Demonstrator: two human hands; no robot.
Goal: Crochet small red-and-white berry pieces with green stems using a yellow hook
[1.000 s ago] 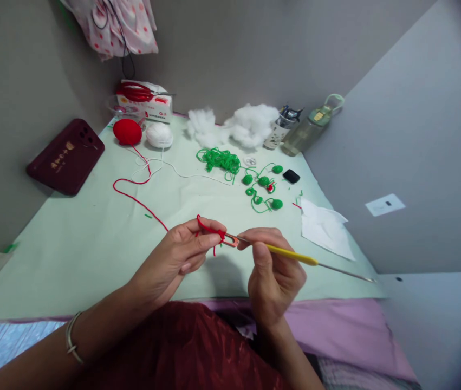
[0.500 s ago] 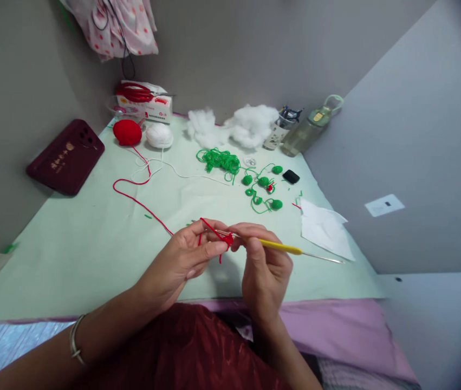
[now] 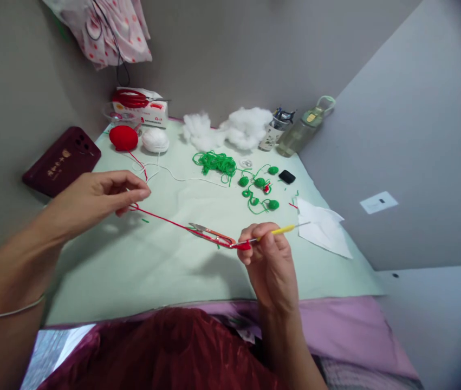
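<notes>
My left hand (image 3: 104,195) is closed on the red yarn (image 3: 165,219), raised over the left part of the table. From there the strand runs taut down to the right, to the small red crochet piece (image 3: 244,246). My right hand (image 3: 270,254) grips the yellow-handled crochet hook (image 3: 282,231) together with that piece, near the table's front. Thread snips (image 3: 214,236) with orange handles lie on the table just left of my right hand, beneath the strand.
Behind are a red yarn ball (image 3: 123,138), white yarn ball (image 3: 155,140), white stuffing (image 3: 246,129), green yarn (image 3: 215,162) and green crocheted balls (image 3: 259,183). A maroon phone (image 3: 63,161) leans at left. A bottle (image 3: 300,132) and white cloth (image 3: 323,227) are at right.
My left hand has moved away from the red piece, left and up, drawing the yarn straight. My right hand keeps the hook and piece. The snips now show.
</notes>
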